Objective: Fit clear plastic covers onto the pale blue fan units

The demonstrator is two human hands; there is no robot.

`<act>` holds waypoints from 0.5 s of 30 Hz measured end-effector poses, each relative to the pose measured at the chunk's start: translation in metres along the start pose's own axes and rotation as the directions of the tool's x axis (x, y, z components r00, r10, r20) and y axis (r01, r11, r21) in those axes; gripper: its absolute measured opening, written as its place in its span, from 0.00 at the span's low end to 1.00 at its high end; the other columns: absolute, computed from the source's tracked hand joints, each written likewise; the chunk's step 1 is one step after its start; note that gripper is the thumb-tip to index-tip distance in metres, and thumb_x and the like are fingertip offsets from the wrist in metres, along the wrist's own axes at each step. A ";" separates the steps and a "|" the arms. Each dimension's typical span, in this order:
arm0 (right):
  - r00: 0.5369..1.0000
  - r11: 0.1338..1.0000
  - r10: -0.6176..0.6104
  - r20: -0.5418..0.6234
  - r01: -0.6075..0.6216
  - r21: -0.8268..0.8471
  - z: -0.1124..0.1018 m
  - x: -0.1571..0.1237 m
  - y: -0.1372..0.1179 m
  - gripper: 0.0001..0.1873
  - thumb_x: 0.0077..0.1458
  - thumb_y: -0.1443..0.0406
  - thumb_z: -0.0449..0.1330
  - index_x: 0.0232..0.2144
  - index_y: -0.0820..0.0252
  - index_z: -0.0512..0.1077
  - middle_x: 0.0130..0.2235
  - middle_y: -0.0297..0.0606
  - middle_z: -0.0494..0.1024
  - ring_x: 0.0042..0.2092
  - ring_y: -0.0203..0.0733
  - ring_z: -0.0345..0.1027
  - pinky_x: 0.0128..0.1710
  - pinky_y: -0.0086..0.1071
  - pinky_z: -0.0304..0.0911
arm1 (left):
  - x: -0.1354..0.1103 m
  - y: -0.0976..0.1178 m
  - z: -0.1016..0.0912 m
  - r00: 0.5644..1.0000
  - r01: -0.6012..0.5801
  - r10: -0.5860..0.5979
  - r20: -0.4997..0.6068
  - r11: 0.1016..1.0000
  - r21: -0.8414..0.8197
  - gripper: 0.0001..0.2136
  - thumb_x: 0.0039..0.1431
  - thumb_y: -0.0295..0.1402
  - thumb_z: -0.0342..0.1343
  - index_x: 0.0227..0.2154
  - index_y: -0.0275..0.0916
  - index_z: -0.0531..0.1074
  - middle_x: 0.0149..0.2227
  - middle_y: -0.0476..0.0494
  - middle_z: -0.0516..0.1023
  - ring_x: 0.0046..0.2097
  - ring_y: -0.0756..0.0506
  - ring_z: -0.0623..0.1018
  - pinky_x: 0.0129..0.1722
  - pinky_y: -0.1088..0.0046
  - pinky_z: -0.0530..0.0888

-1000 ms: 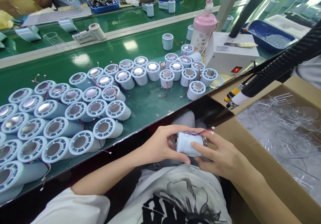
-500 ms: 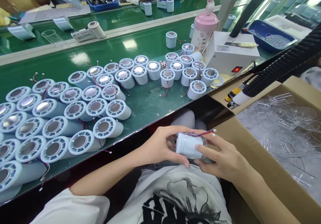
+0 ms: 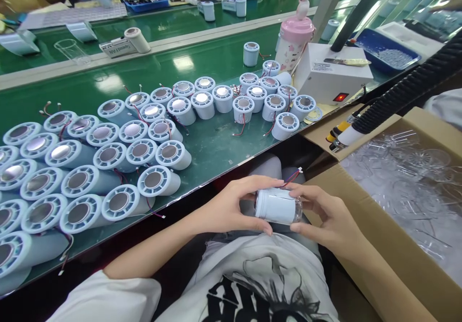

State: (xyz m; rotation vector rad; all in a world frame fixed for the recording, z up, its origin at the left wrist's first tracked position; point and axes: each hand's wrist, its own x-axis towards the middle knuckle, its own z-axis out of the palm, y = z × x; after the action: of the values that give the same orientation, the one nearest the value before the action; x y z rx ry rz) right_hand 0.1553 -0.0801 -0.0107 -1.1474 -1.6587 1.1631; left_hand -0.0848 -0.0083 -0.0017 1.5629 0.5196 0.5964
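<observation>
Both hands meet over the person's lap, below the table edge, around one pale blue plastic cylinder [image 3: 276, 205] lying on its side. The left hand [image 3: 231, 206] curls about its left end, thumb on the underside and fingers over the top. The right hand [image 3: 325, 218] grips the right end, where a clear plastic cap [image 3: 296, 209] sits on the cylinder, fingers pinched around it. One thin red and blue wire with a white plug [image 3: 294, 175] rises from the cylinder's top, just above the right fingers.

On the green conveyor table [image 3: 212, 148] stand and lie many matching pale blue cylinders with round metal faces [image 3: 155, 180]; I count roughly forty, though those at the left edge are cut off, so the number is uncertain. One more cylinder [image 3: 251, 53] stands alone further back.

One pink-lidded drink bottle [image 3: 294, 38] stands beside one white box with a red lit switch [image 3: 330, 74]. One black ribbed hose [image 3: 404, 93] crosses above one open cardboard carton [image 3: 364, 225] filled with clear plastic parts [image 3: 415, 177]. Three blue trays show: one [image 3: 382, 50] at right, two [image 3: 144, 2] at the far side.
</observation>
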 end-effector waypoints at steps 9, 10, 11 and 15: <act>0.979 0.955 0.192 0.074 -0.204 0.216 -0.003 0.002 -0.013 0.20 0.56 0.62 0.68 0.50 0.43 0.69 0.48 0.30 0.75 0.49 0.36 0.70 0.48 0.26 0.71 | 0.003 0.000 0.000 0.999 -0.046 0.045 0.024 0.998 0.042 0.39 0.43 0.34 0.73 0.60 0.50 0.67 0.60 0.41 0.72 0.60 0.38 0.72 0.57 0.62 0.73; 0.974 0.944 0.210 0.087 -0.225 0.242 -0.004 0.003 -0.013 0.19 0.57 0.62 0.67 0.50 0.44 0.69 0.48 0.31 0.75 0.48 0.37 0.70 0.47 0.25 0.71 | 0.003 0.001 -0.001 0.999 -0.037 0.036 0.023 0.999 0.040 0.38 0.43 0.34 0.73 0.60 0.49 0.67 0.60 0.40 0.72 0.60 0.38 0.72 0.56 0.62 0.73; 0.969 0.932 0.227 0.097 -0.245 0.267 -0.004 0.004 -0.014 0.19 0.57 0.61 0.67 0.50 0.44 0.69 0.47 0.31 0.75 0.48 0.37 0.70 0.46 0.25 0.71 | 0.003 0.001 -0.001 0.999 -0.026 0.025 0.025 0.999 0.035 0.38 0.43 0.34 0.73 0.60 0.49 0.67 0.59 0.40 0.72 0.60 0.38 0.72 0.56 0.62 0.73; 0.954 0.889 0.273 0.120 -0.298 0.348 -0.005 0.008 -0.014 0.17 0.57 0.60 0.67 0.48 0.47 0.70 0.45 0.32 0.76 0.46 0.37 0.70 0.43 0.25 0.70 | 0.005 0.002 -0.002 0.999 -0.021 0.021 0.034 0.999 0.027 0.38 0.43 0.32 0.73 0.60 0.49 0.67 0.59 0.41 0.72 0.60 0.39 0.72 0.57 0.63 0.73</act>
State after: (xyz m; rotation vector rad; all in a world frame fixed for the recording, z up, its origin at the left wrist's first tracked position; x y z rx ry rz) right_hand 0.1545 -0.0732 0.0051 -1.1434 -1.2726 1.6352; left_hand -0.0823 -0.0034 0.0002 1.6038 0.4880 0.5796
